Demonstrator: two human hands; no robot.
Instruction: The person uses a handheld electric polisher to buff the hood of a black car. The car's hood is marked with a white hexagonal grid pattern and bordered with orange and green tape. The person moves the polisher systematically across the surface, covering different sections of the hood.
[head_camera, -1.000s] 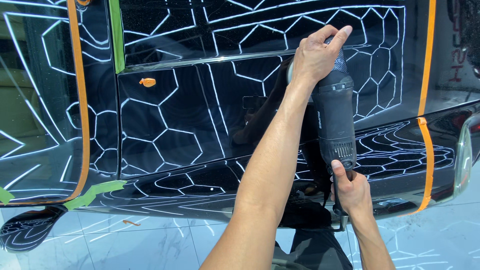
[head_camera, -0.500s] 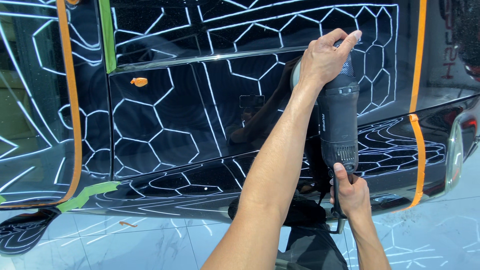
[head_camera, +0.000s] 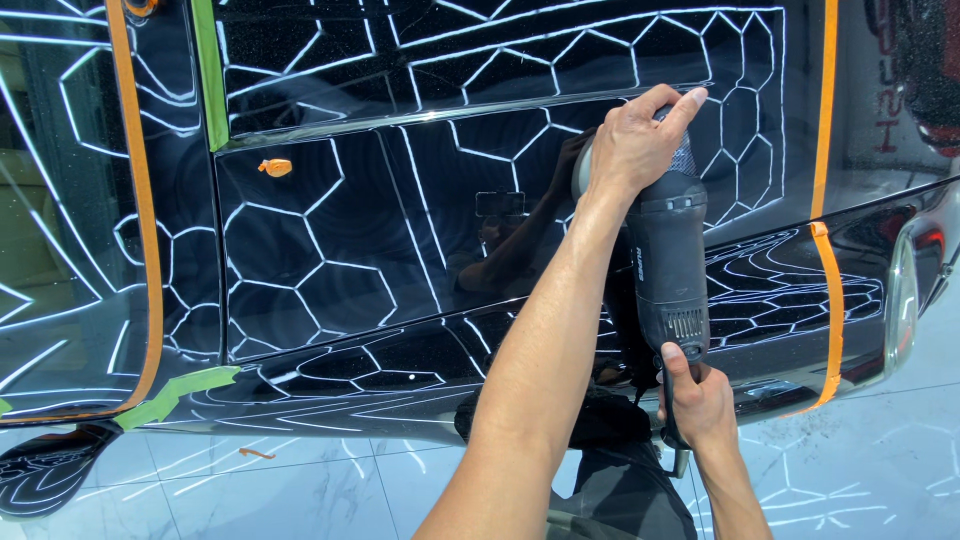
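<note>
**A:** What is the central object?

**B:** A grey polisher (head_camera: 668, 268), held upright against the black panel (head_camera: 330, 260) of a car. Its head lies near the upper middle of the panel; its body runs down toward the sill.

**A:** How do the hands sit on it?

**B:** The left hand (head_camera: 638, 145) is clasped over the head of the polisher, fingers curled round it, forefinger stretched toward the upper right. The right hand (head_camera: 693, 398) is clenched round the lower handle, just under the vent slots. The polisher thus lies between the two hands, the left above, the right below.

**A:** Describe the surface.

**B:** Glossy black paint, mirroring a white honeycomb of lights and the dark outline of the person. A chrome strip (head_camera: 420, 117) crosses the panel above the polisher head.

**A:** And the edges?

**B:** Orange tape (head_camera: 826, 150) runs vertically just right of the polisher. A second orange tape line (head_camera: 135, 200) stands well to the left, and green tape (head_camera: 209, 70) masks a seam at upper left. A further green tape piece (head_camera: 175, 395) lies at the lower left corner. A small orange tab (head_camera: 275, 167) sits on the panel, well apart from the tool.

**A:** Open room?

**B:** The broad stretch of panel left of the polisher is free; below, a pale marble floor (head_camera: 300, 495).
</note>
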